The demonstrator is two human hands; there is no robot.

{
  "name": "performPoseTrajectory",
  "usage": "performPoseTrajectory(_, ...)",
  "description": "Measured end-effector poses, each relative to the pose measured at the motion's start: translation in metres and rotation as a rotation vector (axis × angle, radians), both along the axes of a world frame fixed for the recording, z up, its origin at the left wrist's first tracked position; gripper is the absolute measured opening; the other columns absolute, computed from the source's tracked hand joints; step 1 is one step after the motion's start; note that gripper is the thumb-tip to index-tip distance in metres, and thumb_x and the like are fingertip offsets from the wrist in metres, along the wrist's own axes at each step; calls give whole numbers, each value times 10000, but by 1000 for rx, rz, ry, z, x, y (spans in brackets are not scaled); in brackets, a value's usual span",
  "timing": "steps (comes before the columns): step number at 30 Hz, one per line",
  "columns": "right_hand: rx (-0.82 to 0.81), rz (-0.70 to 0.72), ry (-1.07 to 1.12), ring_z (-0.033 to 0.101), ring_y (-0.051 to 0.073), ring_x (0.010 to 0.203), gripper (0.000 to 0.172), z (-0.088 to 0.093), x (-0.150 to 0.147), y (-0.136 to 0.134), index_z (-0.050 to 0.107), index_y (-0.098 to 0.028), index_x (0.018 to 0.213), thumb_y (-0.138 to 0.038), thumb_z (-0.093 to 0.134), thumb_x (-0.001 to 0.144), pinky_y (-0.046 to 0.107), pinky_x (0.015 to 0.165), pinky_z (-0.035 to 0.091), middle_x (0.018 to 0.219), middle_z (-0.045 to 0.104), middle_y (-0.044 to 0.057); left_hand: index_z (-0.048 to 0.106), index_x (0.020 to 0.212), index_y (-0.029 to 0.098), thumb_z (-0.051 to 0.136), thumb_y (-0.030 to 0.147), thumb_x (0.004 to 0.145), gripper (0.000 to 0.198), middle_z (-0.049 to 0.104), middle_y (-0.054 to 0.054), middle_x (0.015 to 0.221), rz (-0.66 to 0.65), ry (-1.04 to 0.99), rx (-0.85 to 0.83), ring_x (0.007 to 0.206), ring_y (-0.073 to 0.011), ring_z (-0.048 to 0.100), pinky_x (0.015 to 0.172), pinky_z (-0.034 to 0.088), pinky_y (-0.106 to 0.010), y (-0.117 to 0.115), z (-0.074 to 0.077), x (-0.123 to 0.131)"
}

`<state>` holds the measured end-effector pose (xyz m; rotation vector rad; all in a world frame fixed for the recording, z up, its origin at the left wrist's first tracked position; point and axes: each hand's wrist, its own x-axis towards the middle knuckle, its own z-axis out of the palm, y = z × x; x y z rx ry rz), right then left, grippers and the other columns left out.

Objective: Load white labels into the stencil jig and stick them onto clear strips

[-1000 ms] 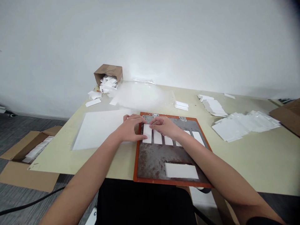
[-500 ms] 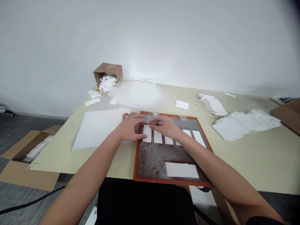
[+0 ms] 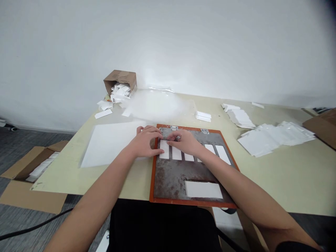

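In the head view, a grey metal plate with an orange-red border (image 3: 168, 182) lies at the table's front edge. Several white strips sit in its upper slots, and a larger white stack (image 3: 203, 190) fills a lower slot. My left hand (image 3: 147, 141) reaches over the plate's left edge, thumb and index finger apart, the thumb touching the leftmost white strip (image 3: 164, 146). Over the top right corner of that strip is my right hand (image 3: 185, 141), its fingers curled and thumb close to the index finger. Whatever lies between those fingertips is too small to make out. My right hand partly covers the middle strips.
A cardboard box (image 3: 119, 77) full of white pieces lies at the back left. White sheets (image 3: 105, 143) lie left of the plate. White packets (image 3: 273, 138) spread out to the right, near a brown box (image 3: 322, 127). An open carton (image 3: 34, 164) stands on the floor.
Almost nothing differs. Both hands stay at the leftmost strip, with only slight finger movement and a small shift of the view.
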<state>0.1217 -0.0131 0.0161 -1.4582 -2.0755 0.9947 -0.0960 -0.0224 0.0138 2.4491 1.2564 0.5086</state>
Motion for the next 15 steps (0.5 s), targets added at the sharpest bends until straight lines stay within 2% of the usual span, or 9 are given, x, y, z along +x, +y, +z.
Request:
performPoseTrajectory(6,-29,-24,65,601,183,811,96,2,2,-1,712,-225,804,-316,691,782,320,720,458,826,681,19,694,1075,253,706,597,740,480,662,-88,1265,-1,-8,23,1217,-353,541,1017,300,-533,1,-3,-1)
performPoseTrajectory(8,-60,-43,129,608,182,832,156,3,0,-1,704,-220,840,-363,641,835,315,719,476,895,695,36,650,1209,262,658,625,788,556,636,-99,1324,-5,-28,57,1251,-351,527,1028,304,-518,0,-5,-1)
performPoseTrajectory(10,-120,-57,215,628,172,817,271,6,-8,-2,693,-212,958,-417,520,920,310,702,509,992,706,62,517,1403,259,566,642,864,664,552,-128,1441,-23,-63,141,1318,-341,486,1044,308,-492,-1,-7,0)
performPoseTrajectory(12,-214,-48,323,659,166,810,376,14,-21,-5,659,-198,1109,-425,389,982,311,702,547,1058,710,91,373,1517,244,454,627,938,699,429,-154,1548,-53,-89,269,1397,-331,413,1074,301,-468,-2,-9,2)
performPoseTrajectory(15,-336,-2,482,686,174,932,381,39,-42,-15,630,-196,1203,-311,332,994,303,791,574,1101,719,98,321,1543,268,303,552,1012,602,356,-147,1597,-72,-106,440,1455,-310,347,1120,275,-458,1,-13,0)
